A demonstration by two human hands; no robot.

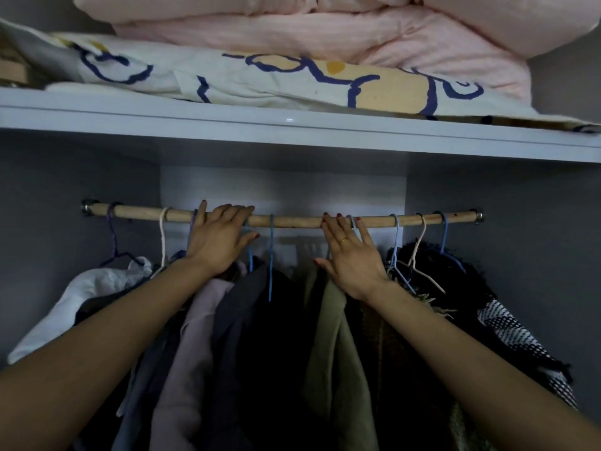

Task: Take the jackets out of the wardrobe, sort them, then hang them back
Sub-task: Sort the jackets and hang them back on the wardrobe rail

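A wooden rail (292, 221) runs across the wardrobe with several jackets on wire hangers. From left I see a white jacket (81, 297), a lilac one (192, 346), a dark navy one (234, 320), an olive one (335, 353) and a black-and-white knit one (507, 323). My left hand (218, 242) reaches up with straight fingers that touch the rail beside a blue hanger (270, 255). My right hand (351, 255), wearing a gold ring, has straight fingers at the rail by a light-blue hanger hook, above the olive jacket.
A white shelf (292, 131) juts out just above the rail. On it lie a cream blanket with blue and yellow print (260, 83) and a pink duvet (390, 37). Grey wardrobe walls close in on both sides.
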